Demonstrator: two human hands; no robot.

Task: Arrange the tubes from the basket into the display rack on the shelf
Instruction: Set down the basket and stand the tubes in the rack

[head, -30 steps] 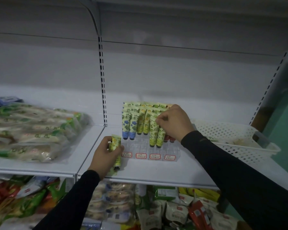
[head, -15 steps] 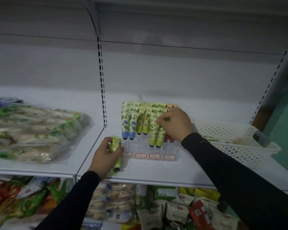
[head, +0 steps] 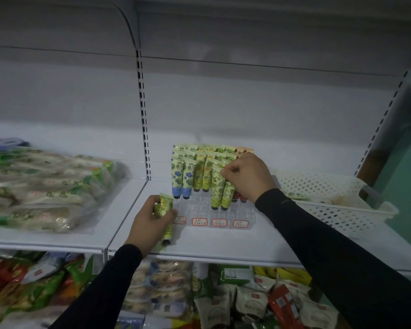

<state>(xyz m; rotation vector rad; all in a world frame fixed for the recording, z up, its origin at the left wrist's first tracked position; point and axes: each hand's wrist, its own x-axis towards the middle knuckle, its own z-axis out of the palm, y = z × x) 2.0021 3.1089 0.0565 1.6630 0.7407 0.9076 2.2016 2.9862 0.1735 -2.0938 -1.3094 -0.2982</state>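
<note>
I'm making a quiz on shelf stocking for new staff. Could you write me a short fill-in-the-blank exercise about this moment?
1. The left hand grips a yellow-green tube just to the ____ of the clear display rack.
2. The white perforated basket sits on the rack's ____ side.
3. The front of the rack carries ____ red-bordered labels.
4. The right hand pinches the top of a ____ tube in the rack.

Missing words: left; right; four; green

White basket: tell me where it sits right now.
In the head view, the white basket sits on the shelf at the right, just right of the display rack, behind the right hand.
</note>
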